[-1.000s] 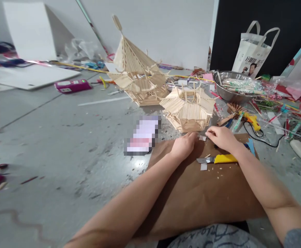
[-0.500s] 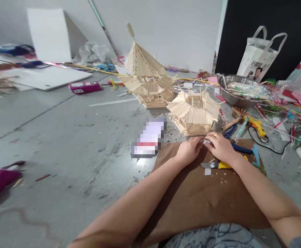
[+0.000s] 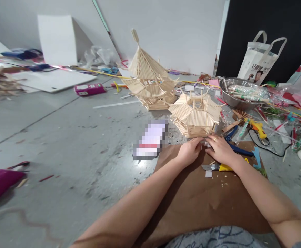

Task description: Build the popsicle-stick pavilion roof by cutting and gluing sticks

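My left hand (image 3: 190,152) is closed at the far edge of the brown sheet (image 3: 204,203), its fingertips pressed together. What it holds, if anything, is hidden. Close beside it, my right hand (image 3: 220,148) has thumb and fingers closed around a small white piece (image 3: 207,144), mostly covered. Just beyond both hands stands a small wooden-stick pavilion (image 3: 198,115) with an open top. Nearer me on the sheet lie a yellow utility knife (image 3: 225,167) with its blade out and a small white square (image 3: 208,174).
A taller stick pavilion (image 3: 151,81) stands behind. A blurred-out phone (image 3: 150,139) lies left of the sheet. Blue-handled pliers (image 3: 240,148), a yellow glue gun (image 3: 258,128) and a steel bowl (image 3: 237,98) of wrapped sticks are at right. A purple device (image 3: 90,89) sits farther left.
The view has shifted slightly. My hands stay together in the same place, and the white piece at my right fingers shows a little differently, lower against the sheet.
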The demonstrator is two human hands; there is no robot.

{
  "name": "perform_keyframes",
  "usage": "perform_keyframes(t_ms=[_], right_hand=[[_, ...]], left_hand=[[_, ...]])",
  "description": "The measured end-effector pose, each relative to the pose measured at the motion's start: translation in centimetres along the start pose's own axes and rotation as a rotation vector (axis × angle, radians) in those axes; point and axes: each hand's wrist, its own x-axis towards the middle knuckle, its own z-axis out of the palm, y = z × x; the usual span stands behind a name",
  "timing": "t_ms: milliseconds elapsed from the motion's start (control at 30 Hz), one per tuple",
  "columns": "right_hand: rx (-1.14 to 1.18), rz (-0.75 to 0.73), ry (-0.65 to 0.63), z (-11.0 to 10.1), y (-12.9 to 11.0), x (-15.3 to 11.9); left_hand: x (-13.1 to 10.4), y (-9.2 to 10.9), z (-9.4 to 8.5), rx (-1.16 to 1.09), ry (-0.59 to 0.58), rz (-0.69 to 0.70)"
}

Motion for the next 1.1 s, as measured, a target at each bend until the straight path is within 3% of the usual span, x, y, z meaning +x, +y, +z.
perform_keyframes(t_ms=[400,700,1100], right_hand=[[0.009,-0.075,-0.01,-1.0,-1.2,-0.2],[0.026,-0.056,0.035,-1.1,-1.7,-0.1],[-0.024,0.094,-0.008,-1.7,-2.2,-0.2]], left_hand=[[0.0,-0.1,0.0,-0.048,-0.012,0.039],[-0.2,0.2,0.0,-0.341,0.17,-0.039],[-0.6,1.7,-0.5,-0.543,0.051,-0.152]])
